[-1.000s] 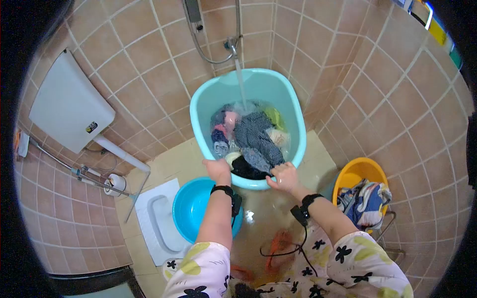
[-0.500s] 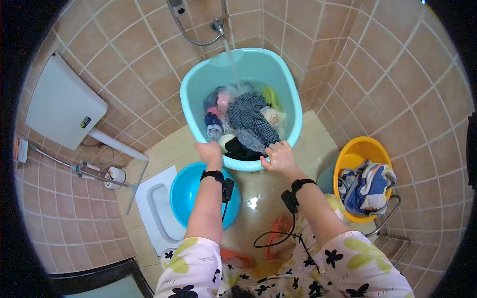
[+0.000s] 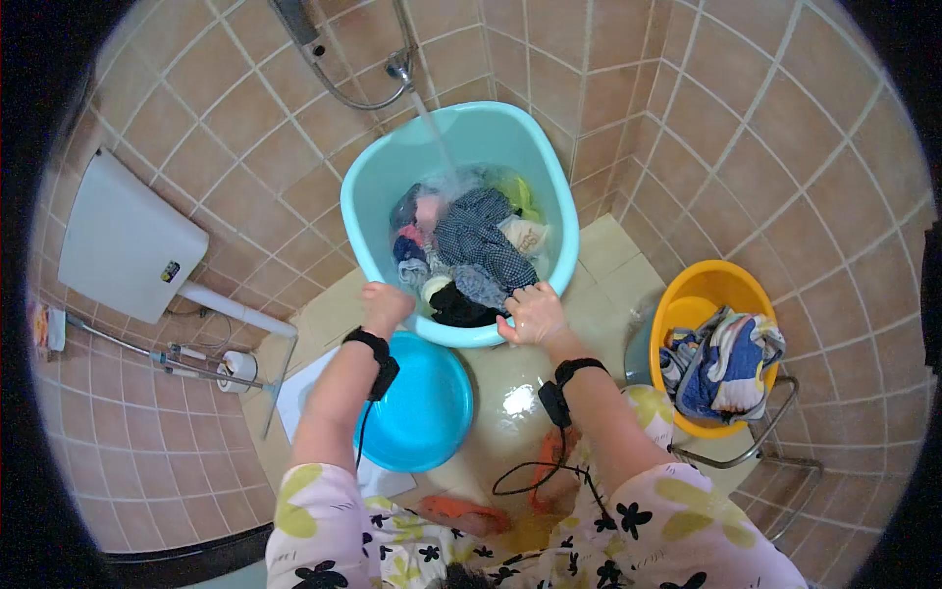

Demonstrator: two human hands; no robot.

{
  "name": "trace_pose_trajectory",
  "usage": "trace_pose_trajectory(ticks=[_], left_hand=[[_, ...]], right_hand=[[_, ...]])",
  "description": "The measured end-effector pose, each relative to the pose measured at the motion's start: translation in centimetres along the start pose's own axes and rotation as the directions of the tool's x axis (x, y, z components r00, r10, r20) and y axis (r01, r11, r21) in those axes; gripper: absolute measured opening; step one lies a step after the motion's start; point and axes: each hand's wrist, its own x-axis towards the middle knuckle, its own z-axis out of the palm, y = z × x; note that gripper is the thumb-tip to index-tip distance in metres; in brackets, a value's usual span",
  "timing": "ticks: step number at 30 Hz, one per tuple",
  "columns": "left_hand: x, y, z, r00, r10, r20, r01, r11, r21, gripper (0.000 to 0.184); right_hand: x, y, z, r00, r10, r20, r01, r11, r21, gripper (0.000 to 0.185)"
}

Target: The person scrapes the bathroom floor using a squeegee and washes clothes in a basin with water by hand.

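A large light-turquoise tub (image 3: 363,211) stands against the tiled corner, with water and soaked laundry inside. My left hand (image 3: 388,305) is closed over its near-left rim. My right hand (image 3: 536,314) grips the near-right rim, thumb on the outside and fingers curled over the top. Between the hands, a black garment (image 3: 461,307) lies in the tub. Behind it are a dark checked garment (image 3: 486,236), a pink cloth (image 3: 428,212) and a yellow-green cloth (image 3: 520,196). A stream of water (image 3: 432,133) falls onto the clothes.
A blue basin (image 3: 422,412) sits below my left forearm. At right, a yellow bucket (image 3: 692,285) holds striped cloth (image 3: 726,368) beside a metal rail (image 3: 746,456). A tap (image 3: 399,67) is on the wall; a white cistern (image 3: 132,236) hangs left. The floor (image 3: 517,393) looks wet.
My view has shifted, so the tap and tub appear further left and lower. My left forearm has swung left, uncovering more of the blue basin. Both hands stay on the rim.
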Motion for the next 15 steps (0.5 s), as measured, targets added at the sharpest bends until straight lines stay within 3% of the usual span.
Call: trace_pose_trajectory(ticks=[1,3,5,9,11,15], left_hand=[[0.0,0.6,-1.2,0.998,0.021,0.06,-0.03,0.988,0.154,0.084],[-2.8,2.5,-5.9,0.9,0.383,0.207,-0.434,0.745,0.508,0.098],[-1.7,5.9,-4.8,0.836,0.531,0.142,-0.538,0.741,0.402,0.108],[-3.3,14.4,-1.7,0.514,0.712,0.479,-0.857,0.442,0.263,0.113],[-3.5,16.6,1.5,0.528,0.596,0.605,-0.813,0.561,0.156,0.109],[-2.6,17.2,5.8,0.563,0.577,0.592,-0.803,0.552,0.225,0.11]], right_hand=[[-0.1,0.1,0.1,1.0,0.009,-0.004,-0.009,1.0,0.001,0.032],[0.0,0.2,0.1,0.999,-0.007,-0.045,0.008,1.0,0.009,0.032],[0.0,0.2,-0.1,1.0,0.018,-0.011,-0.018,1.0,0.024,0.031],[0.1,0.4,-0.1,1.0,0.028,-0.009,-0.028,0.999,0.034,0.032],[0.1,0.3,0.1,0.999,0.025,-0.028,-0.023,0.997,0.067,0.031],[0.0,0.4,0.1,0.999,0.048,0.021,-0.05,0.995,0.091,0.031]])
